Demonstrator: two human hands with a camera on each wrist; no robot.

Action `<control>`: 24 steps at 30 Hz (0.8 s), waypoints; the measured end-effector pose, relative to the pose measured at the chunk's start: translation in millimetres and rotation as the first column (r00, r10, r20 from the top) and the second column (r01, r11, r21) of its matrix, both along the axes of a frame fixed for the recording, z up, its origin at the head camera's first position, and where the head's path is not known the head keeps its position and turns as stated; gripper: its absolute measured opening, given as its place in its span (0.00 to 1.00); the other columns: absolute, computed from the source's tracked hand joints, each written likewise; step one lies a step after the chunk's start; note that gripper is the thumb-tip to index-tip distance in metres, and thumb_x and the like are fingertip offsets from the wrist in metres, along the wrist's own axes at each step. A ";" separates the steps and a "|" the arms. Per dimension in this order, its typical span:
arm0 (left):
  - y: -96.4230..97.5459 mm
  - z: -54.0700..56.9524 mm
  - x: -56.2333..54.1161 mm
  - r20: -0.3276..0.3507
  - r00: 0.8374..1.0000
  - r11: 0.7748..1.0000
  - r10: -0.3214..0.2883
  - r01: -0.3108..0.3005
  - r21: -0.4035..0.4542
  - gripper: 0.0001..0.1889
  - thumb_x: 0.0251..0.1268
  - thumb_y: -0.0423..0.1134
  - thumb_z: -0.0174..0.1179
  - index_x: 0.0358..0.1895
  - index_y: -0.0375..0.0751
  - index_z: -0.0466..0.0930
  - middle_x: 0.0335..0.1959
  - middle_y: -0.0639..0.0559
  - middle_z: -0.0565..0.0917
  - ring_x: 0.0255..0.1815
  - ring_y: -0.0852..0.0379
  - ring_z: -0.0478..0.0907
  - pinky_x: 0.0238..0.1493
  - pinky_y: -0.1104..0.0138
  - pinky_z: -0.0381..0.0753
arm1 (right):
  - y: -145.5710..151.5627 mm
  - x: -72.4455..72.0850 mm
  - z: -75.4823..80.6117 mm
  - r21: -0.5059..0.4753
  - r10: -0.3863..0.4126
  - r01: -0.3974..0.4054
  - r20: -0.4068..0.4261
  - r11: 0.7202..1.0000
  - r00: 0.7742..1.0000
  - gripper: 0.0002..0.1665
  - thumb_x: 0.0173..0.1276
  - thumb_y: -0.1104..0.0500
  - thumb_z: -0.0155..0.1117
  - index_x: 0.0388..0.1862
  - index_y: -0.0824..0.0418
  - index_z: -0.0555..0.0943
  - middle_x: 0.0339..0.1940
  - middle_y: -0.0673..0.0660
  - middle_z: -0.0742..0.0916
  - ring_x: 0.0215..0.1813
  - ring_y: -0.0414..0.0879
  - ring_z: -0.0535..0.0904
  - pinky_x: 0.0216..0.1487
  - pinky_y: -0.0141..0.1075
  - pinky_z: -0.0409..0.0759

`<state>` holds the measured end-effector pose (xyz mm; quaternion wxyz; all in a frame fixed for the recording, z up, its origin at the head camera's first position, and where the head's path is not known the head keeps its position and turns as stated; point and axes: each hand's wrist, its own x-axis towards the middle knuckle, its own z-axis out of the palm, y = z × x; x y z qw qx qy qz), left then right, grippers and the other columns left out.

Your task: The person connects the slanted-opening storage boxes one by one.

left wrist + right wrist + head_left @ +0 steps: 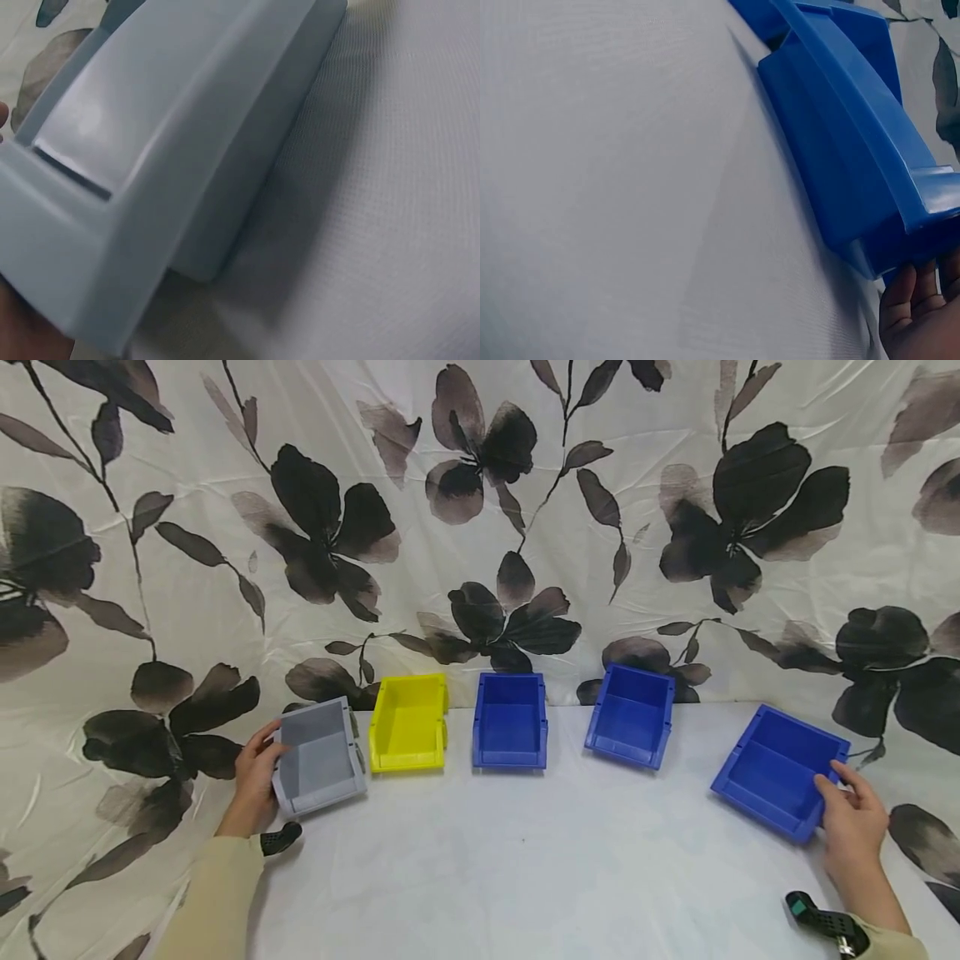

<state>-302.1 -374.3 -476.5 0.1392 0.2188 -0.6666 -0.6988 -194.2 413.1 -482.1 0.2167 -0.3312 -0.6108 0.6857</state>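
Note:
At the left end of a row of bins, my left hand [257, 775] grips the left side wall of a grey plastic bin [318, 760], thumb over its rim. The grey bin [187, 112] fills much of the left wrist view, with only bits of the hand showing at the edge. On the far right, my right hand [855, 814] holds the right wall of a blue bin [780, 772], thumb inside and fingers outside. In the right wrist view, fingertips [900, 292] lie under the edge of that blue bin [840, 142]. Both held bins sit turned at an angle.
Between the held bins stand a yellow bin [408, 727], a blue bin [510, 722] and another, slightly turned blue bin [630, 718]. They line the back of the white table [525, 877], against a hanging floral cloth [480, 527]. Dark wrist devices [821, 918] sit at both wrists.

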 end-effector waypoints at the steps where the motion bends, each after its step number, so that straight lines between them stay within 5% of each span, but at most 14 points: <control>1: 0.5 0.7 0.2 0.000 1.000 1.000 0.005 -0.005 0.006 0.30 0.62 0.30 0.55 0.67 0.58 0.73 0.62 0.53 0.68 0.49 0.61 0.69 0.42 0.73 0.70 | 0.6 0.3 0.6 -0.002 0.007 -0.007 0.008 1.000 1.000 0.29 0.68 0.52 0.64 0.68 0.39 0.73 0.50 0.37 0.71 0.41 0.33 0.68 0.28 0.18 0.70; 4: 0.8 3.3 1.9 0.002 1.000 0.999 -0.014 0.014 0.037 0.30 0.63 0.31 0.55 0.68 0.59 0.71 0.66 0.53 0.68 0.52 0.60 0.69 0.40 0.74 0.71 | 2.3 1.3 1.0 0.002 0.026 -0.026 0.024 1.000 0.999 0.30 0.68 0.51 0.65 0.69 0.39 0.72 0.48 0.37 0.71 0.41 0.34 0.68 0.27 0.18 0.70; 7: 1.9 5.4 5.8 0.036 0.995 0.995 -0.095 0.093 0.039 0.32 0.67 0.34 0.53 0.73 0.65 0.63 0.75 0.54 0.58 0.61 0.55 0.64 0.45 0.73 0.70 | 2.8 2.4 1.8 -0.003 0.032 -0.032 0.026 0.999 0.999 0.30 0.68 0.51 0.65 0.69 0.39 0.72 0.46 0.38 0.71 0.39 0.34 0.69 0.26 0.19 0.71; 12: 5.0 4.3 11.0 0.096 0.974 0.973 -0.206 0.215 -0.089 0.41 0.65 0.31 0.52 0.76 0.70 0.51 0.79 0.50 0.42 0.74 0.48 0.50 0.63 0.59 0.63 | 3.0 4.6 3.0 0.002 0.041 -0.041 0.017 0.999 0.999 0.30 0.68 0.51 0.65 0.69 0.39 0.72 0.45 0.39 0.72 0.38 0.35 0.68 0.26 0.20 0.70; 24: 11.7 2.2 11.6 0.020 0.995 0.989 -0.094 0.096 -0.111 0.41 0.54 0.23 0.48 0.73 0.59 0.64 0.78 0.51 0.50 0.75 0.53 0.50 0.63 0.66 0.59 | 3.6 6.5 1.1 -0.026 0.071 -0.071 -0.011 0.997 0.997 0.32 0.66 0.50 0.66 0.70 0.39 0.71 0.42 0.41 0.75 0.38 0.33 0.72 0.27 0.20 0.73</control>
